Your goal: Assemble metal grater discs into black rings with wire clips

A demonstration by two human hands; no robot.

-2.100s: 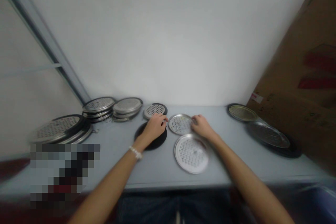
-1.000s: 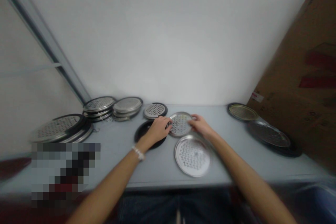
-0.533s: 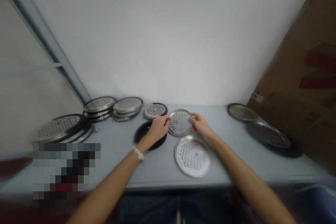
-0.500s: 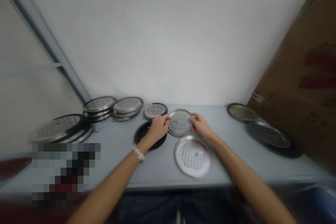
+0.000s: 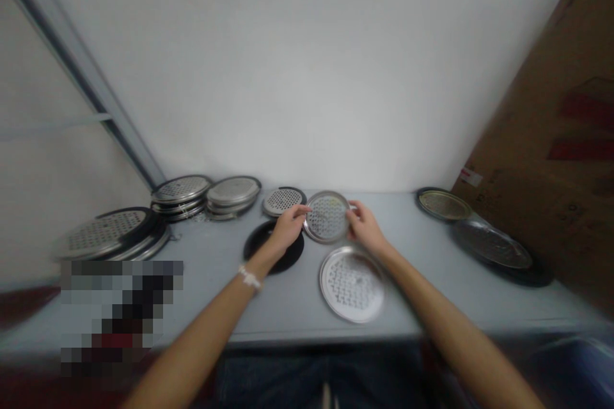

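Observation:
My left hand (image 5: 288,228) pinches the left rim of a round perforated metal disc (image 5: 327,218), and my right hand (image 5: 364,229) grips its right rim. The disc is raised and tilted with its patterned face towards me. Beneath my left hand lies a round black disc (image 5: 261,248), partly covered by the hand and wrist. A second, brighter silver disc (image 5: 355,284) with a patterned centre lies flat on the table in front of the held one. Just behind my left hand rests a smaller perforated disc (image 5: 284,202) with a dark edge.
Stacks of metal discs (image 5: 185,190), (image 5: 233,192) stand at the back left, with a larger stack (image 5: 108,233) nearer. On the right lie a gold-toned disc (image 5: 444,204) and a plastic-wrapped disc (image 5: 494,246) beside a big cardboard box (image 5: 542,160). A white wall (image 5: 307,70) rises behind the table.
The held disc has risen slightly and moved a little to the left, tilting more upright. Both hands stay on its rim. The other discs lie as before.

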